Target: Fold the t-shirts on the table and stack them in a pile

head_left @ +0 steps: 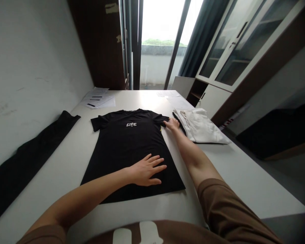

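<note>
A black T-shirt lies spread flat on the white table, its neckline away from me and white lettering across the chest. My left hand rests on the lower right part of the shirt, palm down with the fingers spread. Out at the right sleeve, my right hand has its fingers closed on the sleeve's edge. A small yellow spot shows under that sleeve. Just to the right of this hand is a folded stack of white cloth, with a dark layer beneath it.
The white table runs towards a glass door. Along its left side, by the wall, lies a long black cloth. Printed papers lie at the far left corner, more at the far right. A glass-fronted cabinet stands beyond.
</note>
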`<control>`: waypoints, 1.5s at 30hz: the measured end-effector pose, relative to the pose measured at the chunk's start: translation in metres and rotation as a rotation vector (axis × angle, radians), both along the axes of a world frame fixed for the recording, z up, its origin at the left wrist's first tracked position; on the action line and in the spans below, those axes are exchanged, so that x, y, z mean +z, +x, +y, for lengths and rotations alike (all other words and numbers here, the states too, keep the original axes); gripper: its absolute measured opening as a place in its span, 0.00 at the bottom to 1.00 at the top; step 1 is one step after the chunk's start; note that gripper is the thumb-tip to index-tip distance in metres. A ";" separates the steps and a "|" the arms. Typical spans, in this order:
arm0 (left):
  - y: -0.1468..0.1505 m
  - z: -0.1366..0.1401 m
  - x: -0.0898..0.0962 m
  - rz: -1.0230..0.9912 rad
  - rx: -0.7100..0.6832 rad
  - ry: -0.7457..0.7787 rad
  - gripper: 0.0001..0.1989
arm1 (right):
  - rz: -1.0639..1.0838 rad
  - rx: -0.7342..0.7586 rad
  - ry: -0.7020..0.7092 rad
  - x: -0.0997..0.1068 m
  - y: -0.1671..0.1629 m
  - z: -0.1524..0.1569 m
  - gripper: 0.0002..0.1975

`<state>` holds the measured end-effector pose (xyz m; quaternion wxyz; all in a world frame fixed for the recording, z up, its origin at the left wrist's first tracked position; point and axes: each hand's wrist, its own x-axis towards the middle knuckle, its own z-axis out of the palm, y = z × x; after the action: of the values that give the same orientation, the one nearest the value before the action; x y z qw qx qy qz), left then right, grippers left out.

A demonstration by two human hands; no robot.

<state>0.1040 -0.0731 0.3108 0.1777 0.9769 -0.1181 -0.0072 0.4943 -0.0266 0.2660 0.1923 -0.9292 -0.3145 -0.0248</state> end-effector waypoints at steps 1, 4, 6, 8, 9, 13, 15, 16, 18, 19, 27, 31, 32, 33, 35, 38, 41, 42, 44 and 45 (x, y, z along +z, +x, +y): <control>0.006 0.001 0.000 -0.003 0.003 0.002 0.36 | -0.001 0.026 0.009 0.000 0.002 0.003 0.28; 0.025 0.000 -0.001 -0.011 -0.034 0.008 0.35 | 0.056 0.113 0.032 0.002 0.010 0.011 0.22; 0.036 -0.003 -0.004 -0.019 -0.070 0.011 0.34 | 0.129 0.185 0.090 0.004 0.017 0.013 0.19; 0.045 -0.009 -0.006 -0.032 -0.110 0.018 0.33 | 0.207 0.238 0.211 0.004 0.026 0.014 0.17; 0.049 -0.013 -0.007 -0.040 -0.131 0.022 0.32 | 0.248 0.247 0.281 0.003 0.029 0.014 0.17; 0.063 -0.027 -0.007 -0.091 -0.214 0.050 0.26 | 0.457 0.221 0.514 -0.001 0.038 0.012 0.20; 0.069 -0.033 -0.005 -0.127 -0.239 0.066 0.25 | 0.551 0.246 0.593 -0.002 0.038 0.011 0.26; 0.073 -0.035 -0.003 -0.142 -0.242 0.075 0.25 | 0.579 0.274 0.620 -0.003 0.038 0.011 0.30; 0.079 -0.040 0.000 -0.164 -0.249 0.102 0.24 | 0.590 0.338 0.622 -0.002 0.036 0.010 0.35; 0.082 -0.041 0.001 -0.171 -0.256 0.117 0.21 | 0.578 0.363 0.592 -0.002 0.035 0.010 0.35; 0.086 -0.042 0.008 -0.221 -0.335 0.119 0.05 | 0.385 0.413 0.318 0.010 0.022 0.018 0.20; 0.069 -0.030 0.020 -0.223 -0.291 0.074 0.04 | 0.318 0.477 0.366 0.017 0.017 0.027 0.26; 0.063 -0.026 0.023 -0.230 -0.272 0.076 0.04 | 0.320 0.482 0.392 0.019 0.015 0.029 0.26; 0.056 -0.022 0.026 -0.238 -0.255 0.085 0.04 | 0.328 0.483 0.423 0.022 0.013 0.031 0.26; 0.041 -0.015 0.032 -0.249 -0.236 0.109 0.04 | 0.376 0.468 0.489 0.030 0.005 0.034 0.26; 0.018 -0.005 0.037 -0.252 -0.202 0.115 0.07 | 0.566 0.459 0.546 0.046 -0.011 0.040 0.27; -0.003 0.002 0.038 -0.249 -0.137 0.104 0.15 | 0.743 0.475 0.581 0.061 -0.027 0.051 0.31; -0.010 0.004 0.037 -0.250 -0.120 0.104 0.16 | 0.757 0.481 0.588 0.066 -0.032 0.057 0.32; -0.023 0.008 0.036 -0.251 -0.098 0.102 0.15 | 0.695 0.497 0.569 0.075 -0.040 0.071 0.32; -0.029 0.009 0.035 -0.252 -0.089 0.098 0.14 | 0.625 0.510 0.541 0.078 -0.043 0.079 0.32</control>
<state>0.0748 -0.0636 0.3457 0.1130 0.9714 -0.1820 0.1022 0.4513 0.0524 0.3445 0.5122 -0.7022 -0.4417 0.2226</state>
